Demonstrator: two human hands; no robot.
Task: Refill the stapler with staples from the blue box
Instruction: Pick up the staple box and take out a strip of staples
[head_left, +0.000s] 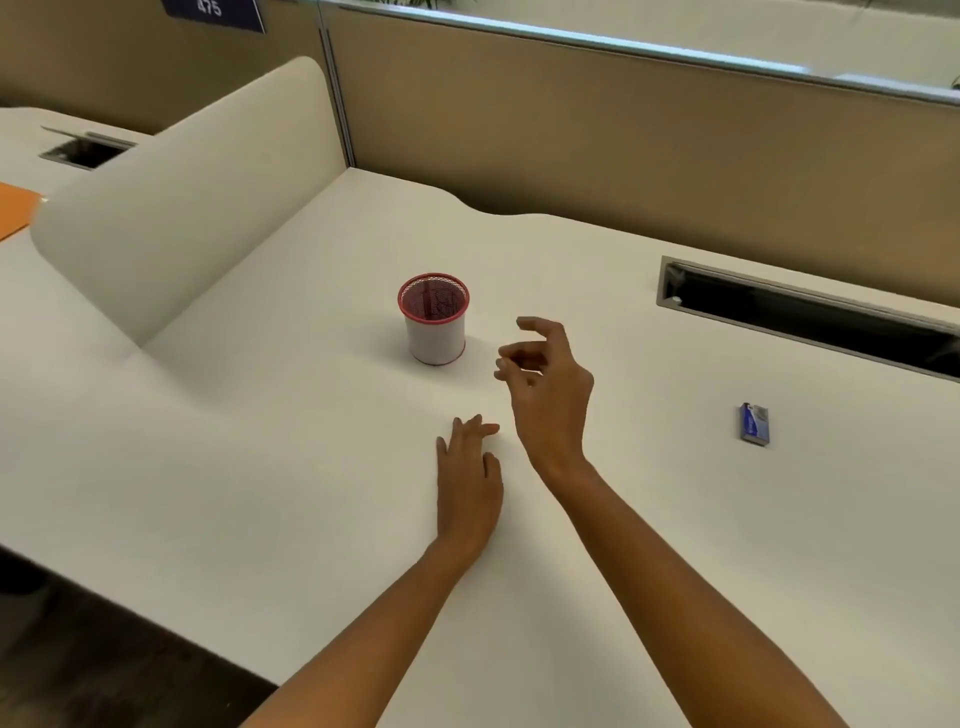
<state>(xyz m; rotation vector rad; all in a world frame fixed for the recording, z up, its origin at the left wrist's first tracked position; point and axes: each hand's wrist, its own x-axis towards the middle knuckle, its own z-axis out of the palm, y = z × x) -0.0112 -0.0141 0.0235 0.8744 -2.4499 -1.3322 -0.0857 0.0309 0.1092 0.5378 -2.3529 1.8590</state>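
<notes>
Both hands empty right now: left hand (467, 493) flat on the white desk (260, 467), right hand (545, 384) loosely curled, just right of the red-rimmed mesh pen cup (435, 319); small blue cardboard staple box (754, 423) sits well right of that cup; probably light and stiff, so I'd pinch its long sides; no stapler in sight.

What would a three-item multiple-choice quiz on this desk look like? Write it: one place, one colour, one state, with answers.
1. Where does the blue box lie on the desk?
A. right of both hands
B. inside the cup
C. under the left hand

2. What colour is the rim of the mesh cup?
A. green
B. red
C. yellow

3. What is the right hand doing?
A. gripping the box
B. lying flat on the desk
C. raised, fingers curled, holding nothing

Answers: 1 A, the box sits alone far right. 2 B, the rim is red. 3 C, it hangs empty beside the cup, while the left hand lies flat.
</notes>
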